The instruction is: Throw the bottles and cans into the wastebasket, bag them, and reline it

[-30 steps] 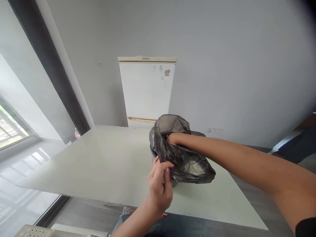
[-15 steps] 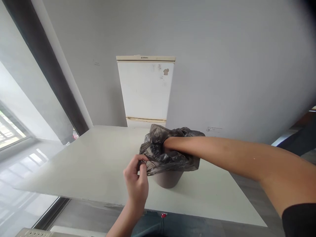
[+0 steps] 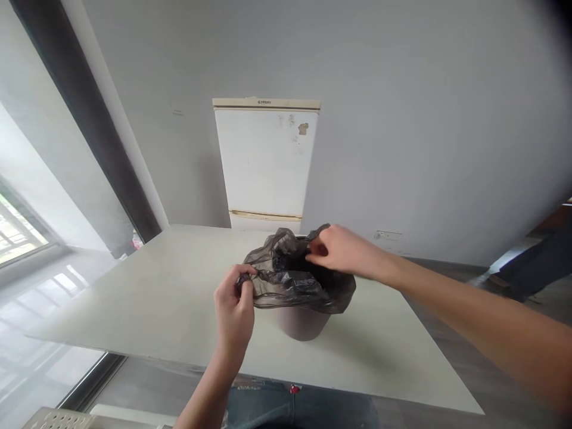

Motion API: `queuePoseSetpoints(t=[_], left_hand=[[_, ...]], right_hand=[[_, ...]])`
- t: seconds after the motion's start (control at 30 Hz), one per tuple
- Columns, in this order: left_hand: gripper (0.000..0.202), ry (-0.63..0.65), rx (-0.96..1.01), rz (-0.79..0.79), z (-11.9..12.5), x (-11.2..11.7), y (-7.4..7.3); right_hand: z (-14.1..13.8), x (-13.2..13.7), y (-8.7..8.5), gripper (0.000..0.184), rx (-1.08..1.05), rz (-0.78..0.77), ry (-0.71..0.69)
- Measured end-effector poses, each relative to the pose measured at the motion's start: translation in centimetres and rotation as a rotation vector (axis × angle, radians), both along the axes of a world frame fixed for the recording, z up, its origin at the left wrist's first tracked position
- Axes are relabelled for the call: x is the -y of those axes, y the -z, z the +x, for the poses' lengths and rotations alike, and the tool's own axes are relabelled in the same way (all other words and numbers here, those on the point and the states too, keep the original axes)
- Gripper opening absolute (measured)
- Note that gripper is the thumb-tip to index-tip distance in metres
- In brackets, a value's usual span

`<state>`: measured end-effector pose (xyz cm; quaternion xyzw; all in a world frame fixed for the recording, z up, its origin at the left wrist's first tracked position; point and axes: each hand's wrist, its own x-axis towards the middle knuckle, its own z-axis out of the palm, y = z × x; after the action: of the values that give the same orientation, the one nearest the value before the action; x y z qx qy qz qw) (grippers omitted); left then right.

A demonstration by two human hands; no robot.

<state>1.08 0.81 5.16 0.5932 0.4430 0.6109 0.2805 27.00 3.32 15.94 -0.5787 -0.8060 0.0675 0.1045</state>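
Note:
A thin black plastic trash bag (image 3: 295,289) lines a grey-brown trash bin (image 3: 302,326) that stands upright on the white table (image 3: 179,298). The bag's edge drapes loosely over the rim and hides it, and its dark mouth gapes upward. My left hand (image 3: 235,298) is closed on the bag's edge, pulling a fold out to the left of the bin. At the far right side of the opening, my right hand (image 3: 342,249) has curled fingers gripping the bag's edge; its fingertips partly show over the mouth.
A white refrigerator (image 3: 266,161) stands behind the table against the grey wall (image 3: 402,119). A window (image 3: 20,232) is at the left. Part of a person's dark-clothed leg (image 3: 534,265) shows at the far right. The table's front edge is close to my body.
My right hand has come up out of the bag to its right edge. My left hand has drawn its fold farther left, and the bag's mouth has widened.

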Motion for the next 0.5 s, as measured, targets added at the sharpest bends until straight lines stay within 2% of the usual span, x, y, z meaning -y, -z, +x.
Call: queuePoseSetpoints(t=[0.07,0.13,0.17,0.2,0.3,0.33,0.4,0.5], left_hand=[[0.024,0.002,-0.042,0.008,0.1,-1.0,0.0],[0.034,0.013,-0.088,-0.011,0.4,-2.4,0.2],[0.038,0.022,-0.102,-0.032,0.5,-3.2,0.4],[0.04,0.032,-0.108,-0.057,0.7,-4.0,0.7],[0.042,0.074,-0.088,-0.159,1.1,-6.1,1.7],[0.042,0.095,-0.076,-0.192,1.2,-6.6,2.1],[0.043,0.147,-0.056,-0.247,1.4,-7.3,2.7],[0.041,0.233,-0.026,-0.309,1.5,-7.7,3.2]], right_hand=[[1.4,-0.4,0.6,0.028,-0.083,0.273,0.134],[2.9,-1.9,1.6,0.043,-0.158,0.403,0.213],[3.7,-2.9,2.2,0.046,-0.204,0.381,0.242],[4.4,-4.0,2.7,0.043,-0.268,0.291,0.268],[5.7,-6.9,4.0,0.018,-0.665,-0.097,0.359],[5.9,-7.6,4.2,0.014,-0.801,-0.18,0.389],[5.9,-8.5,4.5,0.012,-0.977,-0.246,0.429],[5.9,-8.9,4.6,0.014,-1.019,-0.285,0.424]])
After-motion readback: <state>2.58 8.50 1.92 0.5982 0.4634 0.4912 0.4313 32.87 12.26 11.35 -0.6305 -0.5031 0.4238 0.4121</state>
